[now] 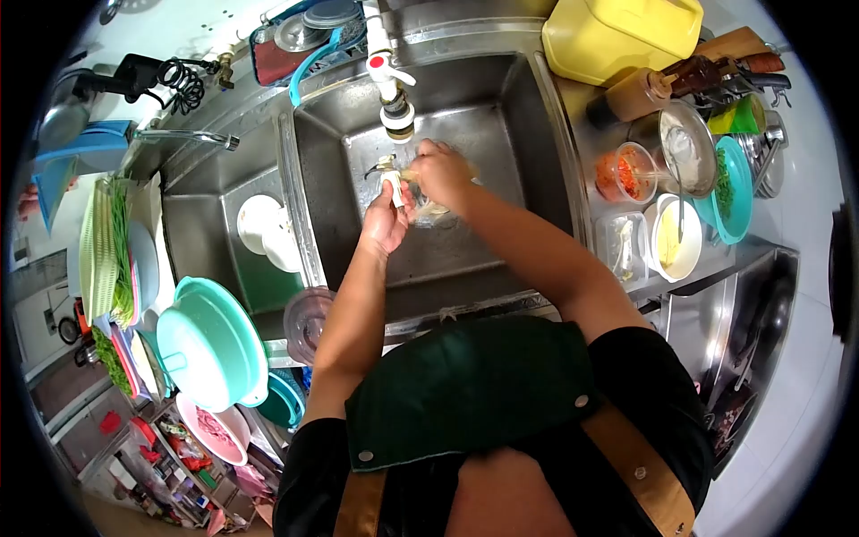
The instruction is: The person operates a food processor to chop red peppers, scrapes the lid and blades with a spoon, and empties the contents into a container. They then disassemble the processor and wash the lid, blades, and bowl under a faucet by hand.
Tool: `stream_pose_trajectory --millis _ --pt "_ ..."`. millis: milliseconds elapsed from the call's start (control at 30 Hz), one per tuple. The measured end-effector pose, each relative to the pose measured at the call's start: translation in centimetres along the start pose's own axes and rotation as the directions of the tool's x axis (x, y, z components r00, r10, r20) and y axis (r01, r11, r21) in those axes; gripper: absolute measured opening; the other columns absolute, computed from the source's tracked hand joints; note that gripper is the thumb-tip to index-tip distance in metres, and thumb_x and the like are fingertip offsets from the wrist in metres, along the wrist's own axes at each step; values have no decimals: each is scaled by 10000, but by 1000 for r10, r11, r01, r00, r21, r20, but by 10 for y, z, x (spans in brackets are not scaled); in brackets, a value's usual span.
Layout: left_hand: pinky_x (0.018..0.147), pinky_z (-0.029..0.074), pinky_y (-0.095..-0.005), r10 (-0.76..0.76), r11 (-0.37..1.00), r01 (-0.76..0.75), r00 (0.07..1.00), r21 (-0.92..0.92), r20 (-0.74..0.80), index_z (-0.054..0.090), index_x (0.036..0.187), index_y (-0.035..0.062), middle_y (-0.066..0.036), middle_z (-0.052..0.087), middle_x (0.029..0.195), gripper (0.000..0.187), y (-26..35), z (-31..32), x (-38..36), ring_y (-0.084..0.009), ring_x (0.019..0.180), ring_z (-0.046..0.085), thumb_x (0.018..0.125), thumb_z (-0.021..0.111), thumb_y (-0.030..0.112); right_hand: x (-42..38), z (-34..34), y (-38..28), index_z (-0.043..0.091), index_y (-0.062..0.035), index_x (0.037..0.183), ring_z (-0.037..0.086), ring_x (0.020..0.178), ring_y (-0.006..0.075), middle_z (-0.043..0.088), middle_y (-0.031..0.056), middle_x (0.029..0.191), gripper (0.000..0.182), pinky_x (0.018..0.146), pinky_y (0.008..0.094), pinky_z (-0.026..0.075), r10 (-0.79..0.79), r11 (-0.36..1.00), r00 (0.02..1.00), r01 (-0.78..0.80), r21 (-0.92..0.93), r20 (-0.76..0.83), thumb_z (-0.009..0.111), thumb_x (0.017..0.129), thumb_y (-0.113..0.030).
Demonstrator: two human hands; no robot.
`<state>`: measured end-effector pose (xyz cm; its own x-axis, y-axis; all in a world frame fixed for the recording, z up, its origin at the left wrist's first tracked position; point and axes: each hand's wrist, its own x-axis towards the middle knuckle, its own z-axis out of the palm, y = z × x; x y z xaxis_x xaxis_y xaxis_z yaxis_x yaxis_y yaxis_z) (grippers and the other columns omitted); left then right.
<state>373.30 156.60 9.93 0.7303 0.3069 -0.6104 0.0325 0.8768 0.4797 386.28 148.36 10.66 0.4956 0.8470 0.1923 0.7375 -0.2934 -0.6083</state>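
Observation:
Over the right basin of a metal sink, my left hand is closed round the pale handle of a small tool, whose dark curved end points up and left. My right hand is just to the right, its fingers bent together on a pale, blurred piece that I cannot make out. Some pale scraps lie on the basin floor below the hands. The faucet hangs just above them.
White dishes lie in the left basin. Teal basins stand at the lower left. On the right counter are a yellow jug, sauce bottles, a tub of chopped red pieces, a metal bowl and a white bowl.

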Motion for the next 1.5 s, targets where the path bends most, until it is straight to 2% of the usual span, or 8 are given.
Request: stream_pose_trajectory --millis 267,367,600,800,1133,1267,1367,1500 --pt "502 321 -217 -63 988 65 998 -138 16 485 972 67 30 392 629 418 0 -2 13 -102 538 353 921 310 443 -12 -13 -8 658 -128 786 523 839 274 529 88 849 132 715 364 447 99 967 984 -60 248 -146 594 684 -181" --pt "435 315 -210 -38 996 26 988 -82 -148 469 912 85 12 391 612 418 -1 23 9 -100 481 339 927 277 455 -9 -10 -16 657 -122 781 521 833 270 523 80 842 131 713 365 448 19 997 994 -10 78 -108 595 683 -182" --pt "640 476 -307 30 990 11 954 137 -297 481 1070 63 -79 561 942 439 1 39 23 -174 797 550 943 247 412 7 -17 -33 654 -95 787 518 856 260 539 50 891 130 748 368 445 138 990 986 -140 24 92 594 687 -152" --pt "770 475 -359 81 988 -42 960 145 -269 456 1129 51 -115 554 1017 484 3 50 25 -220 907 558 938 227 432 19 -8 -27 652 -78 795 519 895 267 544 46 907 144 769 368 445 392 916 919 -387 105 -37 586 689 -149" --pt "815 458 -358 115 957 7 908 289 -402 428 1172 14 -129 543 1073 509 4 61 9 -227 973 545 941 227 420 7 0 -23 639 -56 802 523 909 278 555 54 950 162 794 361 434 204 971 977 -210 112 58 587 682 -153" --pt "773 482 -346 124 978 -74 959 197 -255 444 1142 11 -127 554 1049 511 -7 42 27 -220 955 555 940 224 426 19 2 -14 644 -70 799 523 908 278 555 53 946 158 796 363 433 365 926 931 -363 106 -6 592 686 -167" --pt "778 479 -364 84 983 -32 952 179 -294 440 1160 11 -141 544 1077 530 3 45 21 -239 954 555 938 217 437 9 0 -19 657 -95 766 521 897 271 563 57 933 123 783 360 436 131 982 987 -143 125 94 594 697 -176" --pt "429 378 -264 -82 993 92 988 70 -135 463 869 80 -25 449 581 568 5 7 35 -139 454 423 852 274 615 8 -30 -11 640 -69 713 541 826 283 571 84 835 132 732 384 439 -27 985 985 56 -165 171 585 710 -189"
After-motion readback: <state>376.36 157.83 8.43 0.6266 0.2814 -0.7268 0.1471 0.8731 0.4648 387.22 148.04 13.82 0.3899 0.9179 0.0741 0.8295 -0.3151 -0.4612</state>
